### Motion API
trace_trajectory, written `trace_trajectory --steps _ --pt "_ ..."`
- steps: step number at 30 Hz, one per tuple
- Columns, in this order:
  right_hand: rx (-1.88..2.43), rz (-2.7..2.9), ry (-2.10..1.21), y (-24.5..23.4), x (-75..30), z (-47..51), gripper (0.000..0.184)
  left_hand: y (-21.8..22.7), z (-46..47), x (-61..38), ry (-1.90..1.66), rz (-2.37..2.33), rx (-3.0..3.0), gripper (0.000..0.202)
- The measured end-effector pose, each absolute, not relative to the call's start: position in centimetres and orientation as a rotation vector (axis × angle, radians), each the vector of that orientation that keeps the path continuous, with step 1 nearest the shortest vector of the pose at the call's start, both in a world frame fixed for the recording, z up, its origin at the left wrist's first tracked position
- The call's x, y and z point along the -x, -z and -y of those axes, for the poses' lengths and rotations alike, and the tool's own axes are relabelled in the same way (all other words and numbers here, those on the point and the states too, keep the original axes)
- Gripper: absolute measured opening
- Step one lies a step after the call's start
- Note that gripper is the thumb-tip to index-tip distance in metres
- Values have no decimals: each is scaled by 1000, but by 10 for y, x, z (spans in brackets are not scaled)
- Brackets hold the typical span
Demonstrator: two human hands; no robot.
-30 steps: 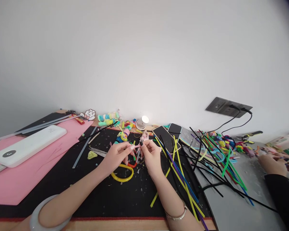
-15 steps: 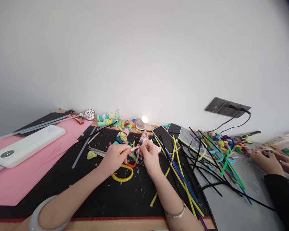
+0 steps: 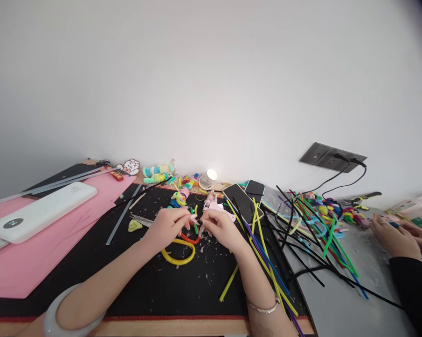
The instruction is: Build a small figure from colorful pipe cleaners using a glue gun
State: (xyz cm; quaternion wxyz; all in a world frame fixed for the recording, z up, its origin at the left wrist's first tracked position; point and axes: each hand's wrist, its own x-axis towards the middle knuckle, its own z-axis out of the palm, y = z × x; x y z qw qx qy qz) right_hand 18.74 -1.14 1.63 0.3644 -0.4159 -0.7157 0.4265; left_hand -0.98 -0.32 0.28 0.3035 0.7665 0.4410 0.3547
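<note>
Pink, short and pale: a short pink piece (image 3: 194, 217) is pinched between the fingers of our left hand (image 3: 169, 227) and our right hand (image 3: 221, 228). Both sets of fingers are closed on it, low over the black mat (image 3: 144, 285) on the desk (image 3: 183, 326). Just below the hands lie a yellow loop (image 3: 178, 256) and a red loop (image 3: 192, 240). To the right are two phones (image 3: 242, 200) and loose pipe cleaners (image 3: 267, 255). Far right: co-worker's hands (image 3: 395, 236).

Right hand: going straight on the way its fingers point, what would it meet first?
Likely the left hand, at its fingertips: the right hand points leftward at them, nearly touching over a pink piece; depth unclear.
</note>
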Motion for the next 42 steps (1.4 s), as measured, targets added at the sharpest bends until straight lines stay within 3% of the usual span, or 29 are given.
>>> trace_trajectory --steps 5,10,26,31,38,42 --pt "943 1215 -1291 -8 -168 13 24 -4 7 3 -1014 -1151 -1724 41" --pt "936 1040 -1334 -7 -157 17 28 -6 11 -3 -1000 -1083 -1635 42" --pt "1133 1977 -856 -20 -187 16 18 -8 2 16 -825 -1131 -2268 36" --pt "1101 2033 -947 -19 -190 15 19 -4 -2 19 -737 -1136 -2338 36" --pt "1075 2165 -823 -20 -187 16 18 -5 -1 16 -738 -1121 -2322 34" --pt "1154 1877 -858 -18 -178 17 16 -9 1 15 -846 -1172 -2063 39"
